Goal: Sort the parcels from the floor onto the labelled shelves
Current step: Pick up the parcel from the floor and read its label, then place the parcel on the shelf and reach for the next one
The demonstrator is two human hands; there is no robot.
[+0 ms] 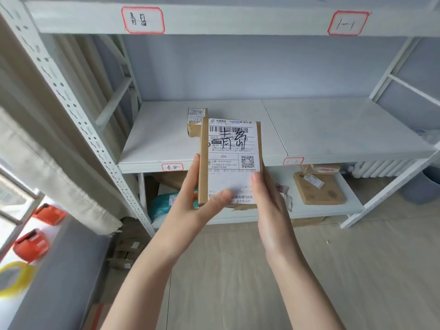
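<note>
I hold a flat brown cardboard parcel (232, 151) upright in front of the white shelf unit, its white shipping label with black handwriting facing me. My left hand (195, 201) grips its lower left edge, thumb across the label. My right hand (269, 203) presses its lower right side. Behind it, a small brown parcel (196, 122) stands on the middle shelf (162, 139). Red-bordered handwritten labels mark the top shelf edge (142, 20) (347, 22) and the middle shelf edge (172, 166) (293, 161).
The bottom shelf (316, 210) holds a flat brown parcel (319, 188), a teal bag (164, 203) and other packages. Small boxes (126, 253) lie on the floor by the shelf post. Left, a ledge carries orange tape dispensers (32, 245) and a yellow tape roll (14, 278). A curtain (47, 151) hangs left.
</note>
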